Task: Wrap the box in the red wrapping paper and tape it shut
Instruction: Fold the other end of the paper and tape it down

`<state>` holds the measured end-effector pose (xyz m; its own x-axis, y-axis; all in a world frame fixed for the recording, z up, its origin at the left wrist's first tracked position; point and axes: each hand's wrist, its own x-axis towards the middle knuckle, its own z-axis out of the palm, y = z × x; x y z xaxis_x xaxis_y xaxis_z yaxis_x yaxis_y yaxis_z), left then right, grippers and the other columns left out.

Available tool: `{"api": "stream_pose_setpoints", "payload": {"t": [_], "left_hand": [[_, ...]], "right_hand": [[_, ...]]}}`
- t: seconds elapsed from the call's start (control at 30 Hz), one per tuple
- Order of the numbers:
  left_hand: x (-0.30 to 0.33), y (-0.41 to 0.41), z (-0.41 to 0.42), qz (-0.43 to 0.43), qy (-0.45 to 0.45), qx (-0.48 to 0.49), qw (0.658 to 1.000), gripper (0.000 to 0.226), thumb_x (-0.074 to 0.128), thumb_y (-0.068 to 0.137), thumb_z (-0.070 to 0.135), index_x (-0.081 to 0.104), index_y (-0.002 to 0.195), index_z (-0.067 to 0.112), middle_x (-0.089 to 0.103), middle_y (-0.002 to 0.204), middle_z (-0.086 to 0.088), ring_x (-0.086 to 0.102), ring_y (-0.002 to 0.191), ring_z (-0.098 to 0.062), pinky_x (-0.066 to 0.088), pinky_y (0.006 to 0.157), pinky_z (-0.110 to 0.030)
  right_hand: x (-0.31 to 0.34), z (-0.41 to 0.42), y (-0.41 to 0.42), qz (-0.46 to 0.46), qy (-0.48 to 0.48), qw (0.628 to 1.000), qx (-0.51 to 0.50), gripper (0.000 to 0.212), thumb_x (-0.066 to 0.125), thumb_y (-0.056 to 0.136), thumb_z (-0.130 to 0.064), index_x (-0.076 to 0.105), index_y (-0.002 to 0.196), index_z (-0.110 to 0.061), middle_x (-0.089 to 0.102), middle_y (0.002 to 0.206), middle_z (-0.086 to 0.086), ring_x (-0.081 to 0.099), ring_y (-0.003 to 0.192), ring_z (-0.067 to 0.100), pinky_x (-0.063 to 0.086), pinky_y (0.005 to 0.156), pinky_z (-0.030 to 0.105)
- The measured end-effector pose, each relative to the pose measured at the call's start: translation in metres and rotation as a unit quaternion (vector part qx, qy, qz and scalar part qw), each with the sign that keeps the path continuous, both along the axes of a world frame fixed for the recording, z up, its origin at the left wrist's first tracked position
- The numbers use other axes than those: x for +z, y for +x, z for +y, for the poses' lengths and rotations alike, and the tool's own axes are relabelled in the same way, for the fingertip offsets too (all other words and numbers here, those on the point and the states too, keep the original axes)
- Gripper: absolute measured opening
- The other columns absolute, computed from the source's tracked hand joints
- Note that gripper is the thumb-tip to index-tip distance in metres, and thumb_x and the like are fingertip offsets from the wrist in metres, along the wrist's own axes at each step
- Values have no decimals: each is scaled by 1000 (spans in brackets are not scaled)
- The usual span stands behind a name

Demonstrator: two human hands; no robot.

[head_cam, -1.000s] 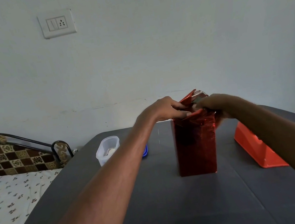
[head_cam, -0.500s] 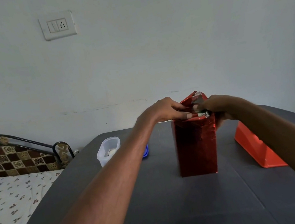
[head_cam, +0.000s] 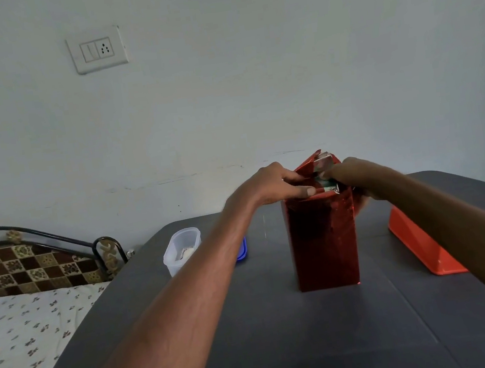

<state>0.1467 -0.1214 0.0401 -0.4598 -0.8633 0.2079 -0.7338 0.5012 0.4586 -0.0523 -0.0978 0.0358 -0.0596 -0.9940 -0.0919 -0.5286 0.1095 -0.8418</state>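
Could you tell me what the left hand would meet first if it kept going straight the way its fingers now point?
Probably the right hand. The left hand points rightward across the top of the wrapped box, over the folded red paper flaps, where the fingertips nearly meet; depth is unclear from this view.

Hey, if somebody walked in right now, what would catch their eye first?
The tall box in shiny red wrapping paper, upright mid-table, with the left hand and right hand folding the paper at its open top. Next, the orange tray to its right and the clear plastic container to its left.
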Motion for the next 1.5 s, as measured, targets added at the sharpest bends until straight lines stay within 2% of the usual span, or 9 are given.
{"api": "stream_pose_setpoints", "payload": {"t": [0.17, 0.4, 0.6, 0.87, 0.97, 1.1, 1.2, 1.33, 1.5], "left_hand": [[1, -1, 13, 10, -21, 15, 1000, 42, 69, 84, 57, 72, 120, 35, 69, 88, 22, 58, 87, 0, 39, 70, -18], [-7, 0, 12, 196, -96, 123, 968, 19, 71, 89, 31, 75, 102, 18, 72, 99, 1, 66, 81, -11, 57, 79, -34], [-10, -5, 2, 213, 44, 195, 956, 59, 85, 75, 40, 60, 123, 17, 65, 117, -4, 63, 103, -20, 53, 88, -35], [-11, -10, 11, 250, 83, 199, 944, 37, 83, 77, 32, 70, 101, 7, 72, 92, -8, 62, 73, -16, 50, 62, -25], [-7, -15, 19, 252, 91, 200, 942, 28, 82, 79, 26, 67, 94, 8, 72, 85, -7, 64, 58, -14, 51, 52, -24], [1, -30, 34, 275, 97, 196, 936, 15, 75, 82, 6, 64, 91, 0, 73, 76, -15, 72, 60, -26, 61, 56, -32], [6, -42, 41, 264, 76, 206, 939, 7, 68, 79, 4, 65, 83, -1, 74, 72, -16, 75, 69, -33, 63, 72, -45], [14, -48, 45, 221, 42, 208, 952, 17, 66, 73, 13, 66, 84, 0, 74, 79, -18, 75, 69, -34, 63, 70, -48], [35, -43, 56, 166, -28, 206, 964, 18, 66, 85, 15, 69, 90, -2, 74, 67, -13, 74, 60, -27, 63, 70, -43]], "right_hand": [[8, 11, -9, -44, -9, 999, 19, 41, 61, 95, -39, 64, 112, -3, 68, 103, 25, 71, 78, 38, 61, 58, 47], [10, 13, -15, 5, -4, 1000, 23, 30, 66, 93, -14, 61, 112, 8, 69, 103, 28, 71, 69, 35, 61, 54, 45], [10, 13, -15, 5, -3, 999, 32, 26, 63, 95, -12, 60, 113, 7, 69, 102, 26, 72, 73, 35, 63, 63, 51], [16, 16, -21, -41, -119, 992, -1, 24, 67, 92, -24, 68, 98, -1, 71, 93, 16, 69, 82, 29, 61, 84, 47], [22, 26, -19, 99, -294, 947, -88, 23, 66, 92, -35, 72, 101, -14, 71, 95, 3, 61, 89, 22, 44, 79, 31], [21, 48, -6, 244, -433, 867, -41, 17, 61, 92, -21, 74, 101, -15, 75, 96, 1, 65, 93, 24, 39, 74, 28], [2, 57, 3, 318, -428, 846, 8, 20, 58, 88, -18, 75, 96, -13, 75, 92, 11, 65, 91, 35, 50, 75, 37], [-34, 65, 0, 339, -444, 829, 29, 30, 52, 80, -35, 69, 91, -12, 70, 94, 6, 59, 92, 33, 48, 76, 40], [-53, 55, -7, 340, -476, 811, -15, 30, 75, 80, -28, 68, 105, -13, 67, 102, 5, 56, 95, 32, 44, 79, 41]]}}
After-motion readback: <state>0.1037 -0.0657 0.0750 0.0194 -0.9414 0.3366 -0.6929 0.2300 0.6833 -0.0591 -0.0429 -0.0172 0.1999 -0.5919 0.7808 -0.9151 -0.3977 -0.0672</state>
